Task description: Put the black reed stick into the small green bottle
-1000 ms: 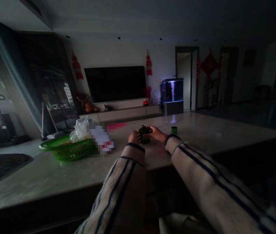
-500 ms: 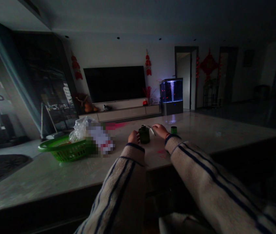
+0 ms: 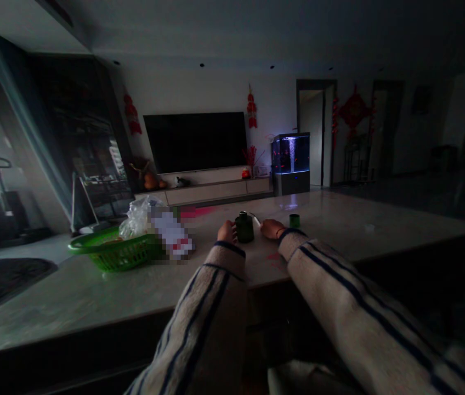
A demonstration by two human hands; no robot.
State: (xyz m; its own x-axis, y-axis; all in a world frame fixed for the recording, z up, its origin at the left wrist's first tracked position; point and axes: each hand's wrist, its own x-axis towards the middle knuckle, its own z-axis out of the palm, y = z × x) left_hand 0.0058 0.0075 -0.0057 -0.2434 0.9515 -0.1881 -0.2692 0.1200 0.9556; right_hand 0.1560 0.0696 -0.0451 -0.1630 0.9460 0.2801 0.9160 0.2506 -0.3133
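My left hand [image 3: 226, 231] is curled against the left side of a dark green bottle [image 3: 244, 229] with a black top, which stands on the stone tabletop [image 3: 92, 307]. My right hand [image 3: 272, 229] lies to the bottle's right, its fingertips at or near a thin pale item [image 3: 255, 220]. That item leans beside the bottle, and the dim light hides its exact form. A small green cylinder [image 3: 294, 221], perhaps a cap, stands farther right, apart from my right hand.
A green plastic basket [image 3: 96, 253] holding a clear bag [image 3: 137, 219] sits to the left, beside a pixelated white and red package [image 3: 171, 235]. Pink marks stain the tabletop. Beyond the table's far edge are a low TV cabinet [image 3: 205, 192] and a lit aquarium [image 3: 290, 156].
My right hand has left the bottle's top and moved right and lower on the table. The thin pale item now shows beside the bottle. My left hand stays at the bottle.
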